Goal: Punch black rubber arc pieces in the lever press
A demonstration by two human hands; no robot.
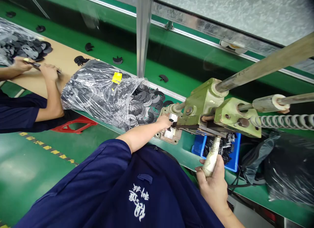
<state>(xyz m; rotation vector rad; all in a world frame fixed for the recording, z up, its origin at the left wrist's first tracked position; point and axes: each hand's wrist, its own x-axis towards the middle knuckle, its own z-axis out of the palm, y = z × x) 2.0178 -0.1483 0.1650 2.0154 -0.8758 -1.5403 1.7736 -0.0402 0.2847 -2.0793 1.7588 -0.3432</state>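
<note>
My left hand reaches to the front of a green cast-iron hand press, its fingertips at a small silver plate beside a dark piece. Whether those fingers hold the piece, I cannot tell. My right hand is closed around a lever handle wrapped in pale tape, below the press. Under the press sits a blue plastic crate holding black pieces. The press's jaw area is partly hidden by my left hand.
A clear plastic bag of black C-shaped pieces lies on the green bench to my left. A co-worker's hands work over a cardboard sheet beyond it. An aluminium post rises behind the press, and a black bag lies at right.
</note>
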